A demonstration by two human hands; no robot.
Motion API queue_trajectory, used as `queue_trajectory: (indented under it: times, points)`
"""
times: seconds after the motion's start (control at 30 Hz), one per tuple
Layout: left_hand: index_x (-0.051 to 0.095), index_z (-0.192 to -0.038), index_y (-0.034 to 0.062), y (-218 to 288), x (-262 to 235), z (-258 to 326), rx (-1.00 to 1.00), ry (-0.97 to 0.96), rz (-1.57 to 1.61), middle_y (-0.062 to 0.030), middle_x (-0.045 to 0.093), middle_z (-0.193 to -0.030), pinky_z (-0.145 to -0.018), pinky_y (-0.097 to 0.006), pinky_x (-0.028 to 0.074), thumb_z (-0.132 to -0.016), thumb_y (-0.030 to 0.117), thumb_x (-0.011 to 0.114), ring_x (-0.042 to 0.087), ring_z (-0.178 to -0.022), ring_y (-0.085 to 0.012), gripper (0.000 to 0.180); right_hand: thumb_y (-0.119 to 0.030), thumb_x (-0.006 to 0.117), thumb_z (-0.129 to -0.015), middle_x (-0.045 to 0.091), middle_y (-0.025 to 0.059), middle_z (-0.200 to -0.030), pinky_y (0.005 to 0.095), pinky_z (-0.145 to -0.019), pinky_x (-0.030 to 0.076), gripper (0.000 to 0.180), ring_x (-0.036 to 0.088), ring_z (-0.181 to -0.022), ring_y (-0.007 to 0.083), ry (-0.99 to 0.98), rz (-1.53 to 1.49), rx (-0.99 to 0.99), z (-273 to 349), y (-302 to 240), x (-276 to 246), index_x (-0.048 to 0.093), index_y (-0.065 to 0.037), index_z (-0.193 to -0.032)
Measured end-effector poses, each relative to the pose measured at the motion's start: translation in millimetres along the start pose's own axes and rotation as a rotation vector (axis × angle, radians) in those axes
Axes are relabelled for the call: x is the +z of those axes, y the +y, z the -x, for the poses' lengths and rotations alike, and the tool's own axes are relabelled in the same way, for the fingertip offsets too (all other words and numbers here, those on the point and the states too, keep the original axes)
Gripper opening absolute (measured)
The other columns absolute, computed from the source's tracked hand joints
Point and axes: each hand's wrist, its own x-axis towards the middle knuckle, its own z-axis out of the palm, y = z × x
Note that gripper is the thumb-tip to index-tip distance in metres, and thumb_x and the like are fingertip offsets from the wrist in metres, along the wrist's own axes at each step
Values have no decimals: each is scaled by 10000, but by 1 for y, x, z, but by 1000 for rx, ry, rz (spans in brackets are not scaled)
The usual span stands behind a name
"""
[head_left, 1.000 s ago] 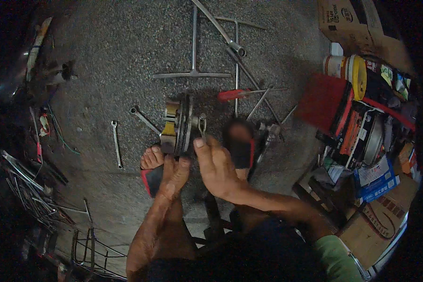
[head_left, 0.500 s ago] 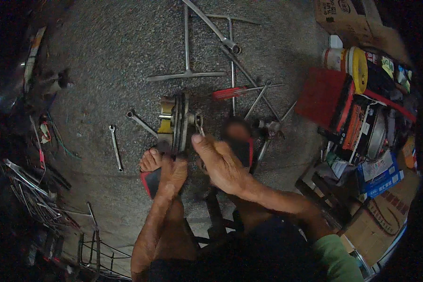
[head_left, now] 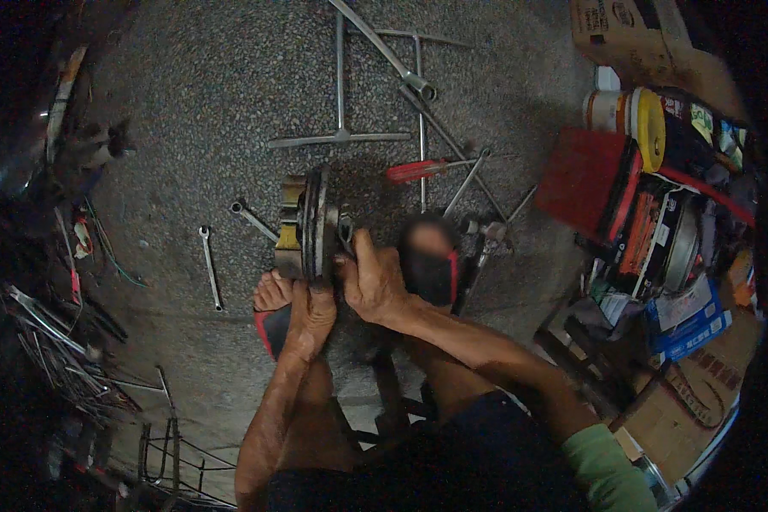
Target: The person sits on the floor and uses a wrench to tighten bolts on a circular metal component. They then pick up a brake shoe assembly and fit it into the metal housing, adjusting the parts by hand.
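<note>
Two bare hands at one round metal part [head_left: 316, 224], yellow-patched, on edge, just ahead of left foot [head_left: 271, 292]. Left hand [head_left: 313, 314]: closed on part's lower edge. Right hand [head_left: 374, 286]: curled, thumb side up, beside ring-ended metal piece [head_left: 346, 230] at part's right face; whether pinching it, cannot tell. Changed within last second: part farther left, ring end lower; work apparently centred on that face, left hand steadying. Outward: two spanners [head_left: 211, 269] left, red-handled screwdriver [head_left: 416, 171] beyond, T-bar wrench [head_left: 341, 136] farthest.
</note>
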Motion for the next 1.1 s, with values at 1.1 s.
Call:
queue_trajectory:
  times: [1.1]
  points:
    - [279, -1429, -59, 4, -14, 8, -355, 51, -525, -373, 271, -1440, -1131, -556, 180, -835, 572, 616, 272, -1363, -480, 930, -317, 528, -965, 629, 264, -780, 504, -696, 469, 352, 636, -774, 433, -280, -92, 560, -7, -47, -69, 542, 29, -1024]
